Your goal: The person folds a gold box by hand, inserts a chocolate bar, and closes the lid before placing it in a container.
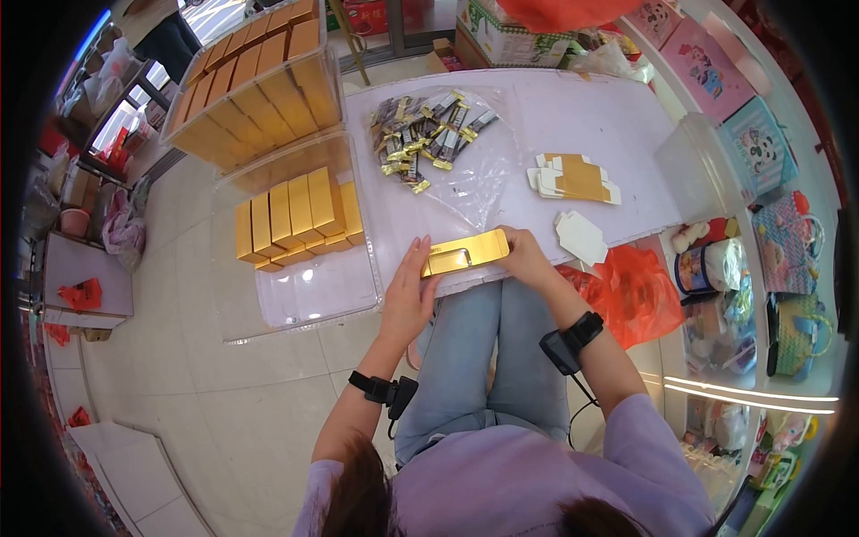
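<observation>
A shiny gold box (pixel 465 254) lies between my two hands at the near edge of the white table (pixel 403 224). Its left end rests against my left hand (pixel 412 285), whose fingers are stretched along it. My right hand (pixel 528 257) has its fingers wrapped round the right end. Beyond the box is a clear plastic sheet (pixel 479 192) with a heap of small wrapped snack packets (pixel 434 134) in black and gold wrappers. Right of my hands lie a white flattened carton (pixel 581 236) and flattened gold-and-white cartons (pixel 574 178).
Left of the table, a clear bin (pixel 304 309) holds several gold boxes (pixel 291 215). Behind it a taller clear bin (pixel 255 98) is packed with more. A red plastic bag (pixel 631 295) hangs at the right. Shelves with bags (pixel 787 242) and toys line the right side.
</observation>
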`<act>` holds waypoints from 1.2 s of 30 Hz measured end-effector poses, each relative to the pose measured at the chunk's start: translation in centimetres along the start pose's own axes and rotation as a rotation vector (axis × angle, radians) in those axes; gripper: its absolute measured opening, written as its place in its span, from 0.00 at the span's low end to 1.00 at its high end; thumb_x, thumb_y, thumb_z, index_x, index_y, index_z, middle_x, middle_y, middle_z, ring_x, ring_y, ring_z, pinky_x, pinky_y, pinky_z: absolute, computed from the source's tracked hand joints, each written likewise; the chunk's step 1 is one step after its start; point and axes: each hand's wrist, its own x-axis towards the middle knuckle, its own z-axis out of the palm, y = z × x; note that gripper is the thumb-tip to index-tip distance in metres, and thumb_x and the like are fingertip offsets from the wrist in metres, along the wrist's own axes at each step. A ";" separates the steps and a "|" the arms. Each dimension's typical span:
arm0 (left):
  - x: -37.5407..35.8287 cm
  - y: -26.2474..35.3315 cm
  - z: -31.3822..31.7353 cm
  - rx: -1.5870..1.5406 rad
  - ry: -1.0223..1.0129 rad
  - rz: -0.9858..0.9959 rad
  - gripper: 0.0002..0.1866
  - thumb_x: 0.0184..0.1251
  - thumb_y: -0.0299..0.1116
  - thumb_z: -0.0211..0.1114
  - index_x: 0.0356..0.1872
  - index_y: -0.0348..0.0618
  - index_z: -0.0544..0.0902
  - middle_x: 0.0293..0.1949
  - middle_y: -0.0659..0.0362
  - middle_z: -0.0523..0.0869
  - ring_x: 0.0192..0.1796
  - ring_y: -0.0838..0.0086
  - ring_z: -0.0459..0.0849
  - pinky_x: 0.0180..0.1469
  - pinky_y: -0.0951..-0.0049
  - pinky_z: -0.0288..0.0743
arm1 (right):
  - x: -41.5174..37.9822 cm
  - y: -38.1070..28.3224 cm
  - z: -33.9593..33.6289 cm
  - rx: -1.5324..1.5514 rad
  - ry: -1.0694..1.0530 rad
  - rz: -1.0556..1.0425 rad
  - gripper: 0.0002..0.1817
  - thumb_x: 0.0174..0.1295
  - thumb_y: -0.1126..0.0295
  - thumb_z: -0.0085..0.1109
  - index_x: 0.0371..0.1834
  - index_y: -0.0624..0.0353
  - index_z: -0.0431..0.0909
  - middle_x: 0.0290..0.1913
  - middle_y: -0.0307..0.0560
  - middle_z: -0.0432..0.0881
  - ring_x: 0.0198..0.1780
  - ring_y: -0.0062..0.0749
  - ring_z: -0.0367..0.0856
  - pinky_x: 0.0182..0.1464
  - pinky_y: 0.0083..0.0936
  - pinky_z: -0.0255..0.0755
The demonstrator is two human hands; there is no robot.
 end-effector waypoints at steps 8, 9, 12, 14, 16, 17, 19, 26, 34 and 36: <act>-0.2 -0.5 0.2 0.014 -0.007 -0.022 0.20 0.66 0.23 0.67 0.59 0.36 0.78 0.70 0.47 0.72 0.65 0.54 0.79 0.63 0.64 0.77 | -0.6 -0.7 -0.9 0.253 -0.132 0.197 0.13 0.66 0.78 0.59 0.52 0.66 0.83 0.47 0.38 0.86 0.46 0.17 0.81 0.51 0.19 0.75; -0.3 -0.6 0.3 0.015 -0.007 -0.023 0.20 0.66 0.23 0.67 0.59 0.36 0.78 0.70 0.47 0.72 0.65 0.54 0.79 0.63 0.64 0.77 | -0.7 -0.4 -0.9 0.253 -0.133 0.197 0.13 0.66 0.78 0.59 0.52 0.66 0.83 0.47 0.38 0.86 0.46 0.17 0.81 0.51 0.19 0.75; -0.2 -0.6 0.4 0.008 0.001 -0.023 0.18 0.66 0.24 0.67 0.57 0.35 0.80 0.71 0.47 0.72 0.65 0.54 0.78 0.63 0.64 0.76 | -0.9 -1.2 -1.2 0.307 -0.138 0.215 0.16 0.65 0.79 0.58 0.56 0.66 0.81 0.47 0.39 0.86 0.48 0.18 0.82 0.51 0.20 0.76; -0.2 -0.2 0.2 0.038 0.019 0.020 0.17 0.68 0.24 0.65 0.57 0.35 0.79 0.70 0.47 0.72 0.65 0.54 0.78 0.63 0.64 0.76 | -1.3 -2.3 -1.9 0.378 -0.093 0.245 0.16 0.64 0.81 0.57 0.56 0.68 0.80 0.46 0.42 0.87 0.47 0.22 0.84 0.52 0.22 0.77; -0.1 -0.1 0.2 0.032 0.016 0.006 0.16 0.69 0.24 0.64 0.57 0.35 0.80 0.70 0.48 0.72 0.66 0.54 0.77 0.64 0.63 0.76 | -1.4 -1.9 -3.5 0.202 -0.054 0.196 0.16 0.64 0.82 0.55 0.54 0.68 0.80 0.46 0.45 0.87 0.47 0.25 0.84 0.52 0.23 0.77; -0.2 -0.1 0.2 0.026 0.009 -0.008 0.16 0.70 0.25 0.63 0.57 0.35 0.80 0.70 0.48 0.72 0.66 0.54 0.77 0.64 0.62 0.75 | -1.3 -1.9 -4.0 0.029 -0.014 0.149 0.15 0.63 0.83 0.54 0.53 0.68 0.80 0.45 0.48 0.87 0.47 0.28 0.85 0.52 0.24 0.78; -0.2 -0.4 0.3 0.014 0.008 -0.011 0.16 0.71 0.24 0.62 0.57 0.35 0.79 0.70 0.47 0.72 0.66 0.53 0.76 0.64 0.62 0.75 | -1.1 -3.7 -5.1 -0.081 0.059 0.132 0.15 0.63 0.84 0.52 0.52 0.67 0.80 0.45 0.50 0.87 0.47 0.30 0.86 0.52 0.24 0.78; -0.1 -1.5 1.0 0.116 0.103 0.046 0.17 0.73 0.23 0.57 0.61 0.35 0.72 0.71 0.44 0.71 0.67 0.50 0.75 0.67 0.61 0.71 | 5.6 -5.6 -4.1 -0.424 0.086 -0.176 0.20 0.63 0.83 0.52 0.58 0.60 0.78 0.58 0.54 0.81 0.58 0.44 0.81 0.59 0.32 0.76; 0.3 -0.6 0.7 0.053 0.056 -0.038 0.15 0.72 0.23 0.56 0.57 0.34 0.79 0.68 0.45 0.73 0.67 0.49 0.74 0.71 0.55 0.66 | 14.7 -2.9 -0.2 -0.912 0.168 -0.532 0.27 0.57 0.80 0.57 0.63 0.54 0.74 0.74 0.55 0.65 0.71 0.49 0.67 0.66 0.41 0.71; 0.2 -0.7 0.7 0.069 0.066 -0.021 0.15 0.74 0.24 0.55 0.57 0.34 0.80 0.68 0.47 0.74 0.68 0.51 0.75 0.68 0.60 0.69 | 14.5 -3.2 -0.3 -1.003 0.072 -0.445 0.26 0.58 0.77 0.58 0.62 0.56 0.73 0.72 0.56 0.68 0.70 0.48 0.68 0.64 0.40 0.73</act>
